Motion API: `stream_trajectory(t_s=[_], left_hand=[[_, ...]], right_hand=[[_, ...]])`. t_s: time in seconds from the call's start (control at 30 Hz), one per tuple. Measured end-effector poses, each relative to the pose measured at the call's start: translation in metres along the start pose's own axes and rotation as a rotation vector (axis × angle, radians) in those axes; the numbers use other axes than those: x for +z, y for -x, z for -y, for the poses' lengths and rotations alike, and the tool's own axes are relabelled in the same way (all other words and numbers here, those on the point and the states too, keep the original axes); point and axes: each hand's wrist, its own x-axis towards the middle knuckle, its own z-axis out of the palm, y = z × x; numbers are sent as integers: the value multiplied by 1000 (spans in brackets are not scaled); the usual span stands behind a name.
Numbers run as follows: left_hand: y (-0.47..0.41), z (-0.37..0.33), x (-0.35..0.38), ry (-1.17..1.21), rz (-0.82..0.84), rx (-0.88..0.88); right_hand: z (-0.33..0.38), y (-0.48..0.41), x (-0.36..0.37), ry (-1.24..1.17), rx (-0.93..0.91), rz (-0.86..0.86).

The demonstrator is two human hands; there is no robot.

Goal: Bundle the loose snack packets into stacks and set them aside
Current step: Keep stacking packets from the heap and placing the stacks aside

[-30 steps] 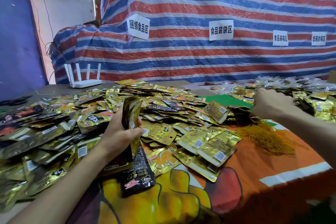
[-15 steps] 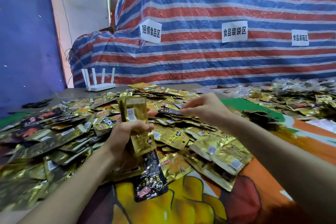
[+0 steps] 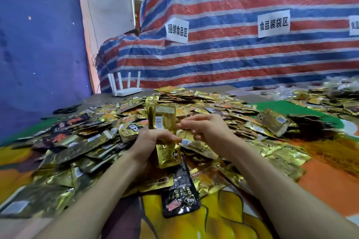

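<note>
Striped tarpaulin backs the counter, heaped with loose snack packets. Over that heap, the left hand grips an upright gold stack. The right hand curls just beside it; whether it pinches anything is unclear.

Both bare forearms reach forward from the lower corners and meet in the middle. The left hand grips a stack of packets upright, with its fingers curled around it. The right hand is just beside it, with bent fingers pointing toward the stack. I cannot tell if it pinches anything.
</note>
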Motion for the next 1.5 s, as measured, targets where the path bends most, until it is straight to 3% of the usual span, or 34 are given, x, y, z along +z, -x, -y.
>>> stream_trajectory(t_s=[0.1,0.23,0.4,0.63,0.77,0.93,1.13,1.33,1.5], left_hand=[[-1,1,0,-16,17,-23],[-2,2,-4,225,137,-106],[-3,1,-9,480,229,-69],[0,1,-2,518,317,-101],[0,2,-2,437,286,-145],[2,-3,2,366,21,-155],[-9,-8,-6,464,-399,61],[-8,-10,4,505,-525,122],[-1,-7,17,470,-383,87]], right_hand=[[-2,-1,-2,27,-19,-73],[-5,1,-5,-19,6,-53],[-1,7,-6,-410,63,230],[-1,7,-8,-786,-37,210],[-1,5,-3,-616,7,214],[-6,4,1,-441,-43,228],[-15,11,20,-177,-82,143],[-19,19,49,152,-308,74],[-20,19,54,185,-375,-67]])
